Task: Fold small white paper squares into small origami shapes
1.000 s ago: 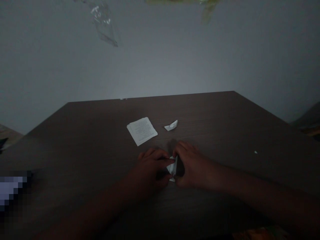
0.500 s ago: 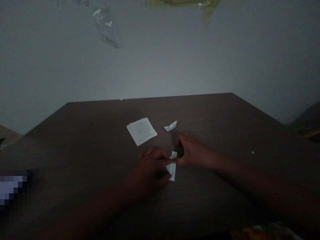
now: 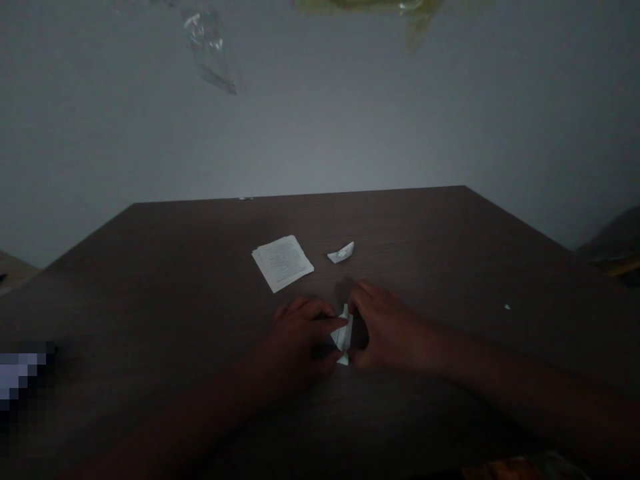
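Note:
A small folded piece of paper (image 3: 343, 335) lies on the dark wooden table between my two hands. My left hand (image 3: 305, 333) presses its left side, with the index finger on the upper part and the thumb near the lower end. From the right, my right hand (image 3: 387, 327) grips the paper's edge, fingertips at the top and thumb near the bottom. Just beyond the hands sits a small folded paper boat (image 3: 341, 253). To its left rests a stack of printed square paper sheets (image 3: 283, 264).
The brown table (image 3: 415, 227) meets a pale wall (image 3: 350, 120) at its far edge. A tiny paper scrap (image 3: 507, 307) lies on the right side. At the left edge is a pixelated object (image 3: 20, 377). Clear plastic (image 3: 207, 50) hangs on the wall.
My right hand has moved toward me along the paper, its thumb now near the lower end. The paper's right edge looks more raised. My left hand has barely moved.

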{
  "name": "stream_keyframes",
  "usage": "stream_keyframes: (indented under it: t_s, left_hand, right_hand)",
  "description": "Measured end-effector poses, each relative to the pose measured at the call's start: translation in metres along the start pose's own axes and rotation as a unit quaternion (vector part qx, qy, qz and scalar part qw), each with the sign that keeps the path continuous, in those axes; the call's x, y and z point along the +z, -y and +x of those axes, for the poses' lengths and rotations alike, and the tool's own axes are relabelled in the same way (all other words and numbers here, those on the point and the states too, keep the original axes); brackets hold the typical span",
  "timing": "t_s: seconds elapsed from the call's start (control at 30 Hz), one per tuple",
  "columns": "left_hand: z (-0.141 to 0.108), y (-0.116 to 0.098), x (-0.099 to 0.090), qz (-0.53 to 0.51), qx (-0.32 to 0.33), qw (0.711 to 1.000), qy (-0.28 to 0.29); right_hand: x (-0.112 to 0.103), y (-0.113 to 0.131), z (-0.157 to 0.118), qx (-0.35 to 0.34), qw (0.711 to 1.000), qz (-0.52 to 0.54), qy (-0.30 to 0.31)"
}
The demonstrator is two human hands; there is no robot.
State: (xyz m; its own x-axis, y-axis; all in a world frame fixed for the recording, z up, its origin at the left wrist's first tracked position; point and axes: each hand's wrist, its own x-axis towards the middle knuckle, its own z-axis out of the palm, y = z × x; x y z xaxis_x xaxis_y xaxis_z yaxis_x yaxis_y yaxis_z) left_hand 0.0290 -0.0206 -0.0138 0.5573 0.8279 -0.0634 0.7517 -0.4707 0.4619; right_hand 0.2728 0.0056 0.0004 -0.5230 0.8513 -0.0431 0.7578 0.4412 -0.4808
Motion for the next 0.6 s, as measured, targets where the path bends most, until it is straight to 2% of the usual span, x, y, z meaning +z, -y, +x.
stream_keyframes:
  t_s: [0.13, 0.3, 0.6]
  left_hand:
    - [0.000, 0.000, -0.002, -0.014, 0.009, 1.000, -0.002]
    - [0.001, 0.004, 0.000, -0.006, 0.013, 1.000, -0.008]
    - [-0.001, -0.001, -0.001, 0.010, -0.002, 1.000, -0.009]
  right_hand:
    - [0.001, 0.003, -0.001, 0.006, 1.000, -0.002, 0.006]
    - [0.000, -0.009, 0.012, 0.028, 1.000, -0.005, 0.009]
    - [-0.008, -0.036, 0.043, 0.090, 0.994, -0.018, -0.053]
